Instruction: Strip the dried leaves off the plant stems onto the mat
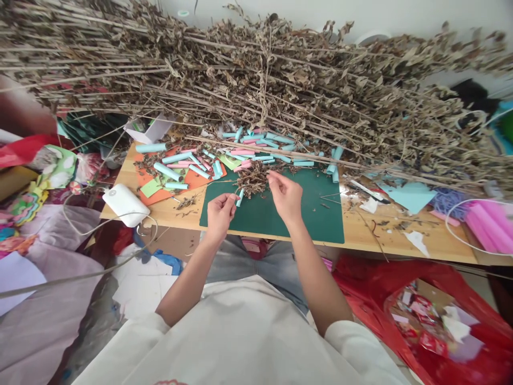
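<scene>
My left hand point(220, 214) pinches a short light-blue paper tube point(240, 198), which stands nearly upright at the fingertips. Just behind that tube lies a small heap of crumbled dried leaves point(253, 179) on the green cutting mat point(280, 211). At the heap's right edge is my right hand point(285, 195), its thumb and finger closed together; whatever they hold is too small to make out. Many rolled blue paper tubes point(167, 172) and pink paper tubes point(242, 152) lie behind and to the left of the heap.
A big pile of dried leafy stalks point(240, 75) spans the back of the wooden table point(360, 230). A white power bank point(126, 205) with a cable sits at the left edge. Blue paper point(406, 193) lies at right. A red plastic bag point(360, 283) of scraps hangs below.
</scene>
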Tool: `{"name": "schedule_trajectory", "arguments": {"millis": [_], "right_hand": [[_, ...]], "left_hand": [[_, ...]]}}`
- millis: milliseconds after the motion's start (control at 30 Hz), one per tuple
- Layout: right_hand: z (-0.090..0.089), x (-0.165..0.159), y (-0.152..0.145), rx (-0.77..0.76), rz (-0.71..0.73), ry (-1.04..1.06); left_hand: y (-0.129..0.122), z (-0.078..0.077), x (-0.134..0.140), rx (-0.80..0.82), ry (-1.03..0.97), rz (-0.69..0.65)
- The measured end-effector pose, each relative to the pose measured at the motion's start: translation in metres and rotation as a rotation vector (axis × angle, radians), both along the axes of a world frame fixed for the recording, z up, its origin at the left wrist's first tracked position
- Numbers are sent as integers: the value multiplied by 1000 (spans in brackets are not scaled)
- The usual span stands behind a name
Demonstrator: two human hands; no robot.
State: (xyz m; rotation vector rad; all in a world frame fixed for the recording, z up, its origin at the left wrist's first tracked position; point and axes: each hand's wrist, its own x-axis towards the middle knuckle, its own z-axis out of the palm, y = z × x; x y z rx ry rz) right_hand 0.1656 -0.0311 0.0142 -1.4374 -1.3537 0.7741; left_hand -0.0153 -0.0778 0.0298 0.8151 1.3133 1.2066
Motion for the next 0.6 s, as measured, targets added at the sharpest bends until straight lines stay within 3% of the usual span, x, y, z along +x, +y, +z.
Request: {"name": "schedule_trajectory", "arguments": {"millis": [100, 200, 300, 467, 600], "right_hand": [[-1, -9, -13, -173, 58, 278], [-7, -14, -13, -183, 99, 349], [-9, -12, -8, -87, 56, 196], [-2, -4, 3, 251, -44, -263], [2, 2, 18, 298, -15, -236]], "left_hand": [[-1, -1, 1, 4, -10, -15], [-1, -2, 2, 0, -7, -23], [-2, -4, 1, 2, 0, -31], [-4, -4, -2, 23, 21, -6], [-5, -2, -2, 4, 27, -15]]}}
